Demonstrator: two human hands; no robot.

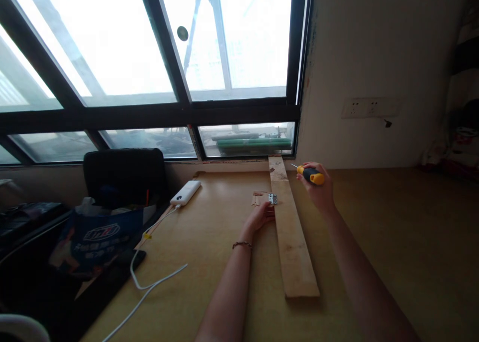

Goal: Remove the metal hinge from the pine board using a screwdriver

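A long wooden plank (295, 242) lies on the table, running away from me toward the window. A small metal hinge (273, 199) sits at the plank's left edge, with one part reaching past it. My left hand (260, 217) is at that edge, its thumb on the hinge and its fingers curled against the plank's side; the fingertips are partly hidden. To the right of the plank, my right hand (320, 184) grips a yellow and black screwdriver (311, 175). The screwdriver is held in the air, its tip pointing left toward the plank's far end, apart from the hinge.
Beside the hinge lies a small clear packet (258, 198). A white power bank (185, 192) with a white cable (149, 285) rests on the table (224, 252) at left. Beyond the left edge are a black chair (123, 172) and a blue bag (101, 237). A window and wall stand behind.
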